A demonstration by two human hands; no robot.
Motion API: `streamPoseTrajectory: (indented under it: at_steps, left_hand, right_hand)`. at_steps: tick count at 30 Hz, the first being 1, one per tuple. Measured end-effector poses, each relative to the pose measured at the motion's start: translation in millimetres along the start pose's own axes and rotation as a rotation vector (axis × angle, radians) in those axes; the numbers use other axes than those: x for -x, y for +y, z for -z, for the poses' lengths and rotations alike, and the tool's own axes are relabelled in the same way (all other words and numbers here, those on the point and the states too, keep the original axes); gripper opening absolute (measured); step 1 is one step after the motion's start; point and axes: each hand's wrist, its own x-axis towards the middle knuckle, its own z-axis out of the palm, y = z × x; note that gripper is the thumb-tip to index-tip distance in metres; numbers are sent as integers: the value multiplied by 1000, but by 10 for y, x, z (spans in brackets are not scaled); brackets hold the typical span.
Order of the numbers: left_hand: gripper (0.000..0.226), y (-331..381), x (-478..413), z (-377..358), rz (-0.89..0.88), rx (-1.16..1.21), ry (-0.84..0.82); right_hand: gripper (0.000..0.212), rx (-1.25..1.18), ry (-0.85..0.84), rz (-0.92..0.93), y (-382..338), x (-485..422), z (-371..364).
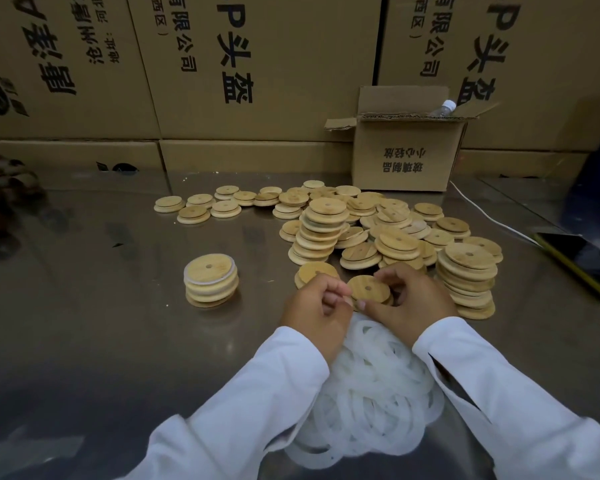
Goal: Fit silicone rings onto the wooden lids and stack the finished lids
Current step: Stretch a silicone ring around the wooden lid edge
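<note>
Both hands hold one round wooden lid (368, 288) with a centre hole, just above the steel table. My left hand (317, 306) pinches its left edge with curled fingers. My right hand (413, 299) grips its right and lower edge. Whether a ring sits on this lid I cannot tell. A heap of translucent white silicone rings (371, 386) lies under and between my wrists. A short stack of lids with white rings (211, 280) stands to the left. Loose and piled bare lids (388, 233) spread behind my hands.
A small open cardboard box (406, 154) holding a plastic bottle (444, 107) stands at the back right. Large cartons (239, 71) wall off the table's far edge. A white cable (489, 216) runs to a dark phone (582, 258) at the right.
</note>
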Motion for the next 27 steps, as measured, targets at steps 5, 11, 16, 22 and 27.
streamPoseTrajectory:
  at_steps: [5,11,16,22,27]
  left_hand:
    - [23,42,-34,43,49,120,84]
    - [13,118,-48,134,111,256,153]
    - [14,147,-17,190,152,214,112]
    - [12,164,-56,252,163,247,181]
    - [10,142,-52,245,103,225,155]
  right_hand:
    - [48,-104,128,3,-66,11,48]
    - [45,-121,235,432,-302,180,145]
    - [62,30,79,616,-393,301,160]
    - [36,-77,-48,304,-300,248,317]
    - [14,-141,-395,186,-190,279,410]
